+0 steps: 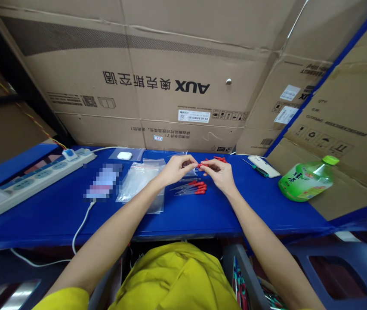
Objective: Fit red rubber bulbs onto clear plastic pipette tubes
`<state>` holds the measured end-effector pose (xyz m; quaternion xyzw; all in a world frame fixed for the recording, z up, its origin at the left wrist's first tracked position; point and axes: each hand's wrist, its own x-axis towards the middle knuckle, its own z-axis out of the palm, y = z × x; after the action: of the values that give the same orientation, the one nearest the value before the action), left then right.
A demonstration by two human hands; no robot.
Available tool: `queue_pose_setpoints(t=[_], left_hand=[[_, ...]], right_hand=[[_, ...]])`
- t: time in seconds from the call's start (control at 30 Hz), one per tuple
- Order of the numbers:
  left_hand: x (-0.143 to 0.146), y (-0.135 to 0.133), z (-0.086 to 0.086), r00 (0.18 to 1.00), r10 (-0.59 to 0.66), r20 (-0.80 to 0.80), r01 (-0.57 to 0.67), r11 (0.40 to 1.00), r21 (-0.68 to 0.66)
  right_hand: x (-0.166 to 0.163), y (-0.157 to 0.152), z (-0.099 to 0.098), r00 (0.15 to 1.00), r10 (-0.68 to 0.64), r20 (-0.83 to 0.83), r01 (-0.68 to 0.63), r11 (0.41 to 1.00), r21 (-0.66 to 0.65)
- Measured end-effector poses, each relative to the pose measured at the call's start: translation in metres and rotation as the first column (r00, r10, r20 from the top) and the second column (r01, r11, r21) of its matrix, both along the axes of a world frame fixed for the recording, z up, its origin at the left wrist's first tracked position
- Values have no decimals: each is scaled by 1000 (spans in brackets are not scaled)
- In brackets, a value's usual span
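Observation:
My left hand point(178, 168) and my right hand point(219, 174) meet over the blue table, fingertips pinched together. Between them they grip a small red rubber dropper bulb point(203, 164); any glass tube belonging to it is mostly hidden by my left fingers. Just below the hands lies a small pile of glass droppers with red bulbs point(199, 189), tips pointing left. Clear glass tubes point(192, 173) lie under and between my hands. More red bulbs point(220, 159) sit behind my right hand. Clear plastic zip bags point(134, 183) lie beneath and left of my left forearm.
A phone point(104, 183) on a charging cable and a white power strip point(41, 176) lie left. A white earbud case point(124, 156) rests behind. Right are a green-handled screwdriver point(261, 171), a white device point(265, 165) and a green bottle point(306, 180). Cardboard point(157, 99) walls the back.

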<state>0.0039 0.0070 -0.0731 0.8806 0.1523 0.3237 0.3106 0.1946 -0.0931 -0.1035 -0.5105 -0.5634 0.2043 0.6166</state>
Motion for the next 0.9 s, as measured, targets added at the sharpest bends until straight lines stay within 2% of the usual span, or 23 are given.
queue_pose_setpoints(t=[0.1, 0.17, 0.3, 0.5, 0.9], left_hand=[[-7, 7, 0, 983, -32, -182, 48, 996, 81], [-11, 11, -2, 953, 4, -304, 28, 994, 102], [-13, 16, -11, 880, 52, -471, -3, 994, 106], [-14, 17, -14, 867, 11, -499, 56, 991, 120], [-8, 22, -25, 880, 10, -475, 145, 947, 288]], right_hand=[[5, 2, -1, 967, -14, 256, 33, 997, -70], [9, 3, -2, 922, -5, 387, 56, 991, -120], [18, 6, -8, 865, 2, 502, 103, 978, -181], [26, 10, -20, 811, 157, 564, 56, 938, -341], [23, 14, -22, 816, 126, 564, 81, 941, -328]])
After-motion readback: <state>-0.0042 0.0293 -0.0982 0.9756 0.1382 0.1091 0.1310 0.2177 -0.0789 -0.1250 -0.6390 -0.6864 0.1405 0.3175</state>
